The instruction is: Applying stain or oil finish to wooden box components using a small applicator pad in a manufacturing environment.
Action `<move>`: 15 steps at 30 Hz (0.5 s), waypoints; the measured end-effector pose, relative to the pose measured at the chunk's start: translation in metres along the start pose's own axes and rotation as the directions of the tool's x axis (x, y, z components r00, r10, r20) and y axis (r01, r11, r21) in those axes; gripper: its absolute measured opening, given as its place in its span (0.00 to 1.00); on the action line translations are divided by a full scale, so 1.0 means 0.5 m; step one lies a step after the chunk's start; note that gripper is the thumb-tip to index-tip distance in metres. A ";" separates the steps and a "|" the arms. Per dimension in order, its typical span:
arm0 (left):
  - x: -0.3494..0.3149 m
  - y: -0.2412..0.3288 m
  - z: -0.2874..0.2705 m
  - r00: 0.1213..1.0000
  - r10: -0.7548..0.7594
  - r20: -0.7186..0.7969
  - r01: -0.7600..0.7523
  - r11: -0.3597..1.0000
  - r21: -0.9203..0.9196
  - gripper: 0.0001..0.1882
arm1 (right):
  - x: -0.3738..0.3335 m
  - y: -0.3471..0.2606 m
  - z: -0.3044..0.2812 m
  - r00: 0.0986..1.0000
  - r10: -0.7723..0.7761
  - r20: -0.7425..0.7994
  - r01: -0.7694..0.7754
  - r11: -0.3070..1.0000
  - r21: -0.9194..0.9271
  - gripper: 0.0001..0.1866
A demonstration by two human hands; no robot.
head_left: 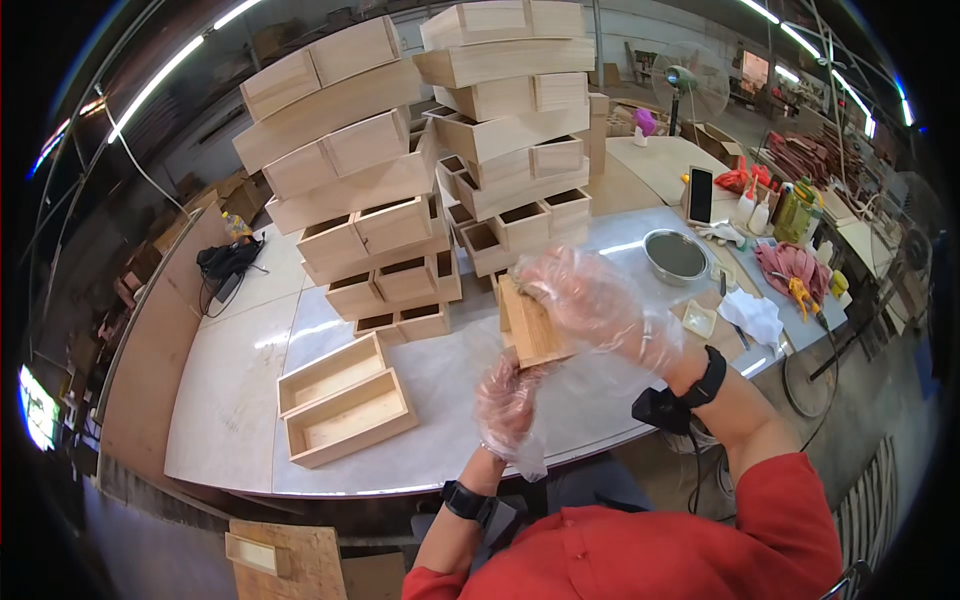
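Over the desk (440, 445), left hand (508, 398) has fingers gripping tilted wooden box (537, 328) near end; right hand (572, 288) at far end, can't tell grip. Loose plastic gloves (528, 458) might slip, dropping it.

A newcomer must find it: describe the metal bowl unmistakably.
On the work table, look right of the stacked wooden boxes. The metal bowl sits beyond and right of the right hand. Round and dark inside, it differs from the smaller, pale, squarish dish nearby.
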State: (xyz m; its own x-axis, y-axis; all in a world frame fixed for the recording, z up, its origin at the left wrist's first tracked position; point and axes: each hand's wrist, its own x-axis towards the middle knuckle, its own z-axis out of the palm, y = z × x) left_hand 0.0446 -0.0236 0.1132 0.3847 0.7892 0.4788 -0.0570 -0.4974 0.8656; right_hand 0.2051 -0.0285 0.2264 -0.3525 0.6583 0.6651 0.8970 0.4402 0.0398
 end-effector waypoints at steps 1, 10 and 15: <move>0.003 -0.009 -0.001 1.000 0.001 -0.031 -0.003 0.997 -0.074 0.12 | -0.004 -0.012 -0.003 1.000 -0.006 0.000 0.006 1.000 0.002 0.13; 0.016 -0.049 -0.002 0.962 0.238 -0.130 -0.199 0.946 0.257 0.16 | -0.107 -0.092 -0.022 0.973 -0.150 0.176 0.103 0.963 0.251 0.18; 0.007 -0.057 0.011 0.980 0.071 -0.186 -0.077 0.997 -0.024 0.16 | -0.054 -0.093 -0.042 0.971 -0.090 0.222 0.041 0.976 0.216 0.16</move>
State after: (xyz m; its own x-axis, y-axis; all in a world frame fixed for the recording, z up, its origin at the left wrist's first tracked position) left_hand 0.0526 -0.0089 0.0895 0.2020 0.8049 0.5580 -0.1087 -0.5478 0.8295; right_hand 0.1787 -0.0796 0.2221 -0.4825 0.7350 0.4764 0.8030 0.5885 -0.0945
